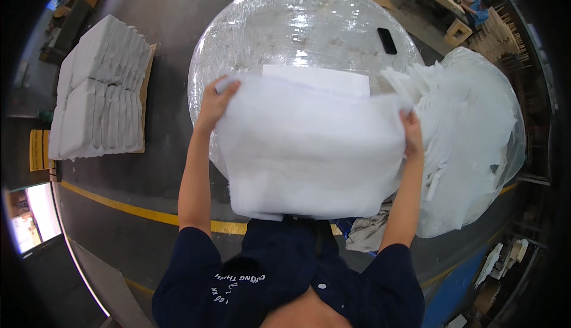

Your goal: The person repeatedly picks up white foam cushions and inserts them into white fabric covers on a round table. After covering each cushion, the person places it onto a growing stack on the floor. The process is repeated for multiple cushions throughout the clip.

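Observation:
A soft white sheet, like foam or padding, hangs spread out in front of me, slightly blurred. My left hand grips its far left corner with the thumb on top. The far right corner is pinched in my right hand, whose fingertips are partly hidden by the material. Beyond the held sheet, a flat white piece lies on a round table wrapped in clear film. Most of that piece is covered from view.
A black phone rests on the table's far right. Right of the table, a big clear bag holds loose white sheets. Stacked white padded pieces stand at left. Crumpled grey cloth is low at right. People work in the far right.

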Tool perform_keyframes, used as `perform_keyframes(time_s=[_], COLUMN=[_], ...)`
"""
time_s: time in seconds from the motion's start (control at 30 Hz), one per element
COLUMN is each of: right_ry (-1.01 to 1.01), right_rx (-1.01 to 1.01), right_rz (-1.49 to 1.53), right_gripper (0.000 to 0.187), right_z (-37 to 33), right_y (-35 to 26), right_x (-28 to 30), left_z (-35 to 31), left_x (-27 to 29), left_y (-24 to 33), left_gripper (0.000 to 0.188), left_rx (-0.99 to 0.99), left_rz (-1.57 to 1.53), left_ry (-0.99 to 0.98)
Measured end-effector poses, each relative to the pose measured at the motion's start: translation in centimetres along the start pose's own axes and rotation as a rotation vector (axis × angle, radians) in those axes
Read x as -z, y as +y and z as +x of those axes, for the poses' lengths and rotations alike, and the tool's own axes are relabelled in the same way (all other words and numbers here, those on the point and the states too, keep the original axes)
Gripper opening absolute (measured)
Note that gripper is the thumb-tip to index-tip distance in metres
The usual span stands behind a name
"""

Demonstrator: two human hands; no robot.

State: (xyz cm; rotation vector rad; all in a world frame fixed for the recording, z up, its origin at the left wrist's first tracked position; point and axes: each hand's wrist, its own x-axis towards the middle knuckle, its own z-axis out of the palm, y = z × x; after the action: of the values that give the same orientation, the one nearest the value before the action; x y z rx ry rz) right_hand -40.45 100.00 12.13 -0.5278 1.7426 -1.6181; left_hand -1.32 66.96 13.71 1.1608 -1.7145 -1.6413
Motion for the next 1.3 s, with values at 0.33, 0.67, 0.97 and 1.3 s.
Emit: perform_keyframes(time_s=[0.33,0.67,0.97,1.3], right_ry=[0.229,0.219,0.147,0.010], right_rx=[-0.004,-0.186,-0.533,-0.411], right_rz=[-0.799,-0.324,-0.057,-0.355], right_gripper=[0.038,0.037,0.043,0.030], right_z=[16.1,14.6,-5.4,-20.4], right_y=[9.0,12.0,11.3,12.8], right_x=[-0.9,0.4,10.3,9.4], left_z=[14.5,13.4,-12.8,-25.0], left_x=[-3.3,-3.2,0.4,-3.3], left_y=[-10.3,-12.3,-15.0,-13.6], left_gripper=[0.049,0.057,0.053,0.031], left_rx=[-0.073,0.324,0.524,0.192], left_rz=[0.349,0.027,-0.207,0.520], left_ry=[0.124,0.077,0.077,0.075])
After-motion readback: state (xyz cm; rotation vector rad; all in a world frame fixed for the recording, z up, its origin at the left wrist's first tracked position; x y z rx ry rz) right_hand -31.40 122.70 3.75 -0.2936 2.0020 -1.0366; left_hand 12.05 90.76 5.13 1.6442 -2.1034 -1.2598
